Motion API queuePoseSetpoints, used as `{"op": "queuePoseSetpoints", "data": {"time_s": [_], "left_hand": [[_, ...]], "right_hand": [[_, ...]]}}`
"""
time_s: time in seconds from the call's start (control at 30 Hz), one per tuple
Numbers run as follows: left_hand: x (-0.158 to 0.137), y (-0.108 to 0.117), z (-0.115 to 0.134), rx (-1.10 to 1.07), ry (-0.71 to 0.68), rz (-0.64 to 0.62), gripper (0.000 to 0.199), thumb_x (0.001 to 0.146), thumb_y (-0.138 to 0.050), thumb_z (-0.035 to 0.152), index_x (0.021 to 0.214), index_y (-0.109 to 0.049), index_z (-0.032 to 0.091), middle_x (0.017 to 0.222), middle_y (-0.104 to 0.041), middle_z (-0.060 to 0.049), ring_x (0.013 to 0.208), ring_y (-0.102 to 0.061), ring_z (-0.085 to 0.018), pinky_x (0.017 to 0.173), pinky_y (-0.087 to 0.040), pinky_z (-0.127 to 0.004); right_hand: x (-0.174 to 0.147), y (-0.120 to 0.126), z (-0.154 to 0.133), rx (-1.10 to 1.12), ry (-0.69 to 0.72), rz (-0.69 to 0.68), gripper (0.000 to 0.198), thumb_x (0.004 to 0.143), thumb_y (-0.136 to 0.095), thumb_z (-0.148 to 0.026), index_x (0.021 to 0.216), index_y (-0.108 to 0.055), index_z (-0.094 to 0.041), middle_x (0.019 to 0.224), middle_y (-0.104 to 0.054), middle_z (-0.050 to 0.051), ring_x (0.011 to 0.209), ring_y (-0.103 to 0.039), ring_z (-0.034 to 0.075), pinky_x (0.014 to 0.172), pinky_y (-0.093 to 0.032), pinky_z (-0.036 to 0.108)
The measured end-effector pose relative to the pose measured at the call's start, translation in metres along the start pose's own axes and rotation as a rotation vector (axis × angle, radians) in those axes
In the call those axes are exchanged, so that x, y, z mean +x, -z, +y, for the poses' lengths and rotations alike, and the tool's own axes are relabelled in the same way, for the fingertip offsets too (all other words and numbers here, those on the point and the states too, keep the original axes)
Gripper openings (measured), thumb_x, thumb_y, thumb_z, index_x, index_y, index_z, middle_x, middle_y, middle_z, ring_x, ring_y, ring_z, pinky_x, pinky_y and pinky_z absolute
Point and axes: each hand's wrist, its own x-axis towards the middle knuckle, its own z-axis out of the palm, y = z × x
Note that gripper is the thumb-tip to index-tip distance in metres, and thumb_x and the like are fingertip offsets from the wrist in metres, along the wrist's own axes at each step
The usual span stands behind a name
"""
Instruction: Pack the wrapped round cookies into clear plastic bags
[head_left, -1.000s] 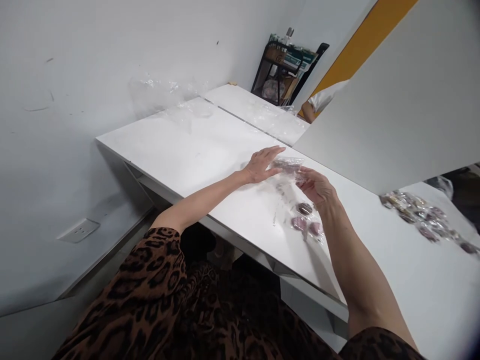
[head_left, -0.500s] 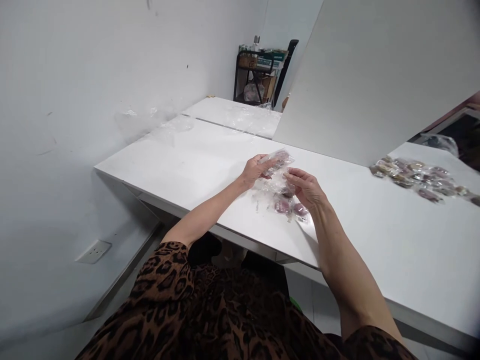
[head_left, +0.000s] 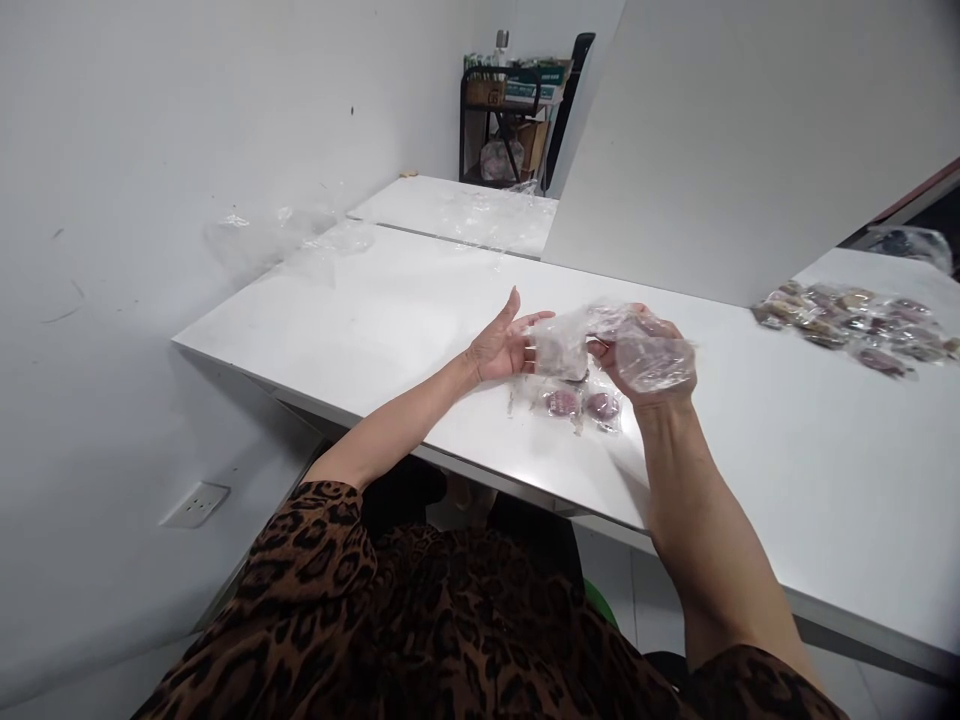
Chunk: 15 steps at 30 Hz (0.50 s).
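Note:
Clear plastic bags (head_left: 652, 362) drape across my right hand (head_left: 609, 362), which is closed on them above the white table. Folds of plastic hide most of its fingers. My left hand (head_left: 501, 348) is open, thumb raised and fingers stretched toward the hanging plastic. Its fingertips are near the bag's left edge; I cannot tell if they touch it. Below both hands, small clear packets with round purplish-red contents (head_left: 562, 403) lie on the table.
More wrapped packets (head_left: 855, 322) are piled on the white table (head_left: 750, 450) at the right. Loose clear plastic (head_left: 315, 238) lies by the left wall. A grey-white panel (head_left: 705, 150) stands behind the table, and a black shelf cart (head_left: 499, 125) stands at the back.
My left hand has let go of the packet and opened. The plastic has swung right over my right hand, which has turned. The view has shifted slightly.

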Motion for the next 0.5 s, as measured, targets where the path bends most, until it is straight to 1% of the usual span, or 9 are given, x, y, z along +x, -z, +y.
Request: {"op": "queuePoseSetpoints", "data": {"time_s": [0.07, 0.1, 0.13, 0.2, 0.27, 0.33, 0.4, 0.47, 0.5], "left_hand": [[-0.002, 0.0, 0.0, -0.244, 0.05, -0.056, 0.076, 0.087, -0.061, 0.078, 0.138, -0.061, 0.021, 0.104, -0.076, -0.012, 0.092, -0.072, -0.024, 0.087, -0.061, -0.043], [-0.002, 0.0, 0.0, -0.372, 0.075, -0.098, 0.072, 0.086, -0.071, 0.067, 0.141, -0.058, 0.022, 0.106, -0.076, -0.011, 0.092, -0.072, -0.023, 0.089, -0.06, -0.043], [-0.003, 0.0, 0.0, -0.449, 0.081, -0.125, 0.07, 0.084, -0.078, 0.054, 0.143, -0.055, 0.022, 0.108, -0.075, -0.01, 0.091, -0.071, -0.021, 0.089, -0.059, -0.041], [-0.004, 0.0, -0.002, -0.512, 0.076, -0.156, 0.077, 0.076, -0.086, 0.027, 0.145, -0.052, 0.025, 0.108, -0.074, -0.007, 0.089, -0.071, -0.018, 0.088, -0.057, -0.038], [-0.003, -0.002, -0.004, -0.517, 0.075, -0.152, 0.084, 0.068, -0.084, 0.012, 0.145, -0.053, 0.028, 0.103, -0.073, -0.003, 0.086, -0.069, -0.016, 0.085, -0.055, -0.033], [-0.002, -0.003, -0.006, -0.523, 0.075, -0.105, 0.077, 0.067, -0.083, 0.011, 0.138, -0.058, 0.028, 0.099, -0.071, -0.001, 0.081, -0.067, -0.013, 0.078, -0.053, -0.029], [-0.001, -0.004, -0.007, -0.543, 0.074, -0.027, 0.06, 0.07, -0.083, 0.016, 0.126, -0.064, 0.025, 0.096, -0.07, -0.001, 0.076, -0.065, -0.011, 0.071, -0.05, -0.027], [-0.001, -0.004, -0.006, -0.567, 0.074, 0.044, 0.049, 0.072, -0.083, 0.02, 0.117, -0.065, 0.023, 0.095, -0.07, 0.0, 0.075, -0.064, -0.012, 0.07, -0.05, -0.027], [-0.001, -0.003, -0.006, -0.583, 0.084, 0.051, 0.046, 0.072, -0.082, 0.02, 0.114, -0.065, 0.023, 0.094, -0.071, 0.0, 0.076, -0.065, -0.013, 0.071, -0.051, -0.029]], "right_hand": [[0.004, 0.005, 0.001, 0.125, 0.018, 0.06, 0.021, 0.075, -0.072, -0.041, 0.076, -0.058, -0.026, 0.087, -0.07, 0.003, 0.08, -0.07, 0.022, 0.063, -0.055, 0.035], [0.007, 0.007, 0.001, 0.183, 0.027, 0.102, 0.021, 0.075, -0.071, -0.042, 0.075, -0.058, -0.026, 0.084, -0.07, 0.003, 0.078, -0.07, 0.022, 0.061, -0.055, 0.035], [0.009, 0.009, 0.002, 0.232, 0.03, 0.142, 0.02, 0.076, -0.07, -0.042, 0.074, -0.059, -0.026, 0.082, -0.07, 0.003, 0.076, -0.07, 0.022, 0.06, -0.054, 0.035], [0.012, 0.012, 0.005, 0.297, 0.037, 0.195, 0.019, 0.075, -0.07, -0.042, 0.073, -0.06, -0.026, 0.078, -0.07, 0.002, 0.073, -0.07, 0.022, 0.058, -0.054, 0.034], [0.014, 0.016, 0.008, 0.297, 0.039, 0.192, 0.018, 0.074, -0.071, -0.043, 0.073, -0.062, -0.026, 0.079, -0.071, 0.002, 0.075, -0.071, 0.024, 0.059, -0.054, 0.035], [0.015, 0.02, 0.011, 0.248, 0.042, 0.146, 0.02, 0.073, -0.073, -0.044, 0.075, -0.063, -0.027, 0.081, -0.072, 0.002, 0.079, -0.072, 0.025, 0.061, -0.055, 0.037], [0.016, 0.024, 0.014, 0.178, 0.043, 0.084, 0.022, 0.072, -0.075, -0.045, 0.077, -0.063, -0.027, 0.083, -0.072, 0.001, 0.081, -0.074, 0.025, 0.064, -0.057, 0.038], [0.016, 0.026, 0.015, 0.103, 0.039, 0.043, 0.025, 0.07, -0.076, -0.045, 0.079, -0.062, -0.026, 0.082, -0.071, 0.0, 0.081, -0.074, 0.023, 0.066, -0.059, 0.039], [0.015, 0.026, 0.015, 0.063, 0.034, 0.034, 0.027, 0.069, -0.077, -0.044, 0.08, -0.061, -0.026, 0.081, -0.07, 0.0, 0.079, -0.073, 0.022, 0.066, -0.06, 0.038]]}}
